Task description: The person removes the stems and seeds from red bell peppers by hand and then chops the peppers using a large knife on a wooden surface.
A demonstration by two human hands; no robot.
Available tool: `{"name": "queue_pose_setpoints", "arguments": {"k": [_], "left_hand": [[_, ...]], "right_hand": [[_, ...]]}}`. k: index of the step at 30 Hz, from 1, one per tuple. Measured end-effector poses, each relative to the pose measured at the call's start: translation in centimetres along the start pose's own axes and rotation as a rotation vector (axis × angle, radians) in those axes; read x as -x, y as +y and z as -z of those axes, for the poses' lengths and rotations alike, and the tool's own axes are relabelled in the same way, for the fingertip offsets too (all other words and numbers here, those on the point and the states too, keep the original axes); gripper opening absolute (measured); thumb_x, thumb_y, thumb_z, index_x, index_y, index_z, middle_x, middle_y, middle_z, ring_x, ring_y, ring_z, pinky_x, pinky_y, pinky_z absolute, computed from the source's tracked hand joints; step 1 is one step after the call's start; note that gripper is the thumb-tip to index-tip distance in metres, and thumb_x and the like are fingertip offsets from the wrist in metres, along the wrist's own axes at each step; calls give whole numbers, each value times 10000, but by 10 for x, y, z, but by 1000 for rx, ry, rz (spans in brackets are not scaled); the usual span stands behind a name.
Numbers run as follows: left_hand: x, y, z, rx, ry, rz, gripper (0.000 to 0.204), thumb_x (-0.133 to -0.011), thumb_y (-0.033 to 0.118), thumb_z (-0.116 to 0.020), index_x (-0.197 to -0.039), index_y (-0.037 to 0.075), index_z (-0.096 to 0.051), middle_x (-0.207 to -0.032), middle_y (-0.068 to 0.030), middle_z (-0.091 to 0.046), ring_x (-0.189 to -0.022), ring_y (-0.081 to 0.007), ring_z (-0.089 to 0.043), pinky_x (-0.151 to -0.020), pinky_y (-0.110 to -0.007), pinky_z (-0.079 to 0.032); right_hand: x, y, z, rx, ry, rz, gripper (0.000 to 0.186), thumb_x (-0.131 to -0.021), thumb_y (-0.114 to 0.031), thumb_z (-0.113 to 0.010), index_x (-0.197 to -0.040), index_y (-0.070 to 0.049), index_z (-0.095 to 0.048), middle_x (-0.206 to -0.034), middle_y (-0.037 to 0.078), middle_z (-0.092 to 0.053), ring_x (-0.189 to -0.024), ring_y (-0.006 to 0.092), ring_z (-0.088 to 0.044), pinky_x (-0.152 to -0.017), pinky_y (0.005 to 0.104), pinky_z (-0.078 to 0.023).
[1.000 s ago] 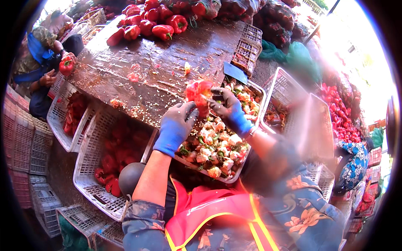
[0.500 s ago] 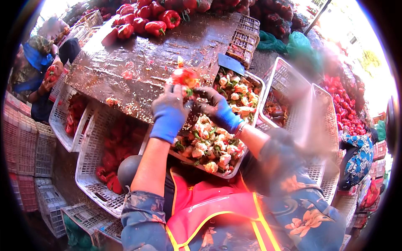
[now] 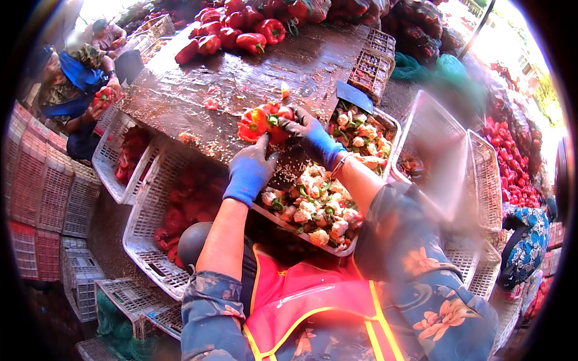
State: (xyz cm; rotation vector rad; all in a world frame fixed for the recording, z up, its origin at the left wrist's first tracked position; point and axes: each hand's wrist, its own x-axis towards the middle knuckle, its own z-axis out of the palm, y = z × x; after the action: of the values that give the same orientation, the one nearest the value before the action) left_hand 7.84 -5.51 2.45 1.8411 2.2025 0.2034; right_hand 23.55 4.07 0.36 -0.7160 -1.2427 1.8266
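A red bell pepper (image 3: 254, 124), broken open with orange-yellow inside showing, is held over the table's near edge. My right hand (image 3: 312, 135), in a dark-palmed blue glove, grips it from the right, fingers behind and thumb in front. Just below the pepper is my left hand (image 3: 250, 171), gloved alike; its index finger reaches the pepper's near side and its thumb stands apart. Beneath both hands, a white tray (image 3: 394, 135) is heaped with pale seedy pepper cores (image 3: 319, 207) and green stems. Seeds and scraps litter the wet brown tabletop (image 3: 241, 72).
Whole red peppers (image 3: 232, 30) lie at the table's far side. A flat blue-grey blade (image 3: 354, 96) rests by the tray. White crates, one (image 3: 135, 240) holding red pepper pieces, flank me left and right. Another person (image 3: 81, 78) holds a pepper at far left.
The view has shifted, so the scene sits further right. My right hand has risen from the cores onto the pepper's right side. My left hand has dropped to below the pepper, thumb and index finger spread.
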Motion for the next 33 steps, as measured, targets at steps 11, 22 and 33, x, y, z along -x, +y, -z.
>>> {"name": "queue_pose_setpoints", "arguments": {"k": [11, 22, 33], "left_hand": [[-20, -11, -18, 1290, 47, 55, 400, -944, 242, -746, -1231, -29, -680, -1071, -69, -722, -891, -116, -672, -780, -266, -552], [-6, 0, -46, 520, -34, -153, 547, -749, 418, -869, -1062, 4, -696, -1004, -257, -727, -997, -390, -709, -845, -449, -570], [6, 23, -65, 912, 3, -350, 497, -754, 384, -880, -1072, 40, -713, -971, -148, -768, -916, -289, -753, -810, -392, -583]], "right_hand": [[26, 25, -5, 281, 11, 152, 494, -900, -69, -763, -1335, -19, -534, -1186, 76, -666, -1034, 137, -635, -925, 305, -535], [76, -11, -17, 235, -4, 15, 621, -926, -185, -768, -1421, 37, -467, -1232, 120, -670, -1092, 156, -644, -934, 304, -533], [81, -12, 17, 91, -34, -48, 575, -951, -236, -753, -1402, 20, -505, -1140, 63, -694, -1032, 124, -655, -893, 280, -551]]}}
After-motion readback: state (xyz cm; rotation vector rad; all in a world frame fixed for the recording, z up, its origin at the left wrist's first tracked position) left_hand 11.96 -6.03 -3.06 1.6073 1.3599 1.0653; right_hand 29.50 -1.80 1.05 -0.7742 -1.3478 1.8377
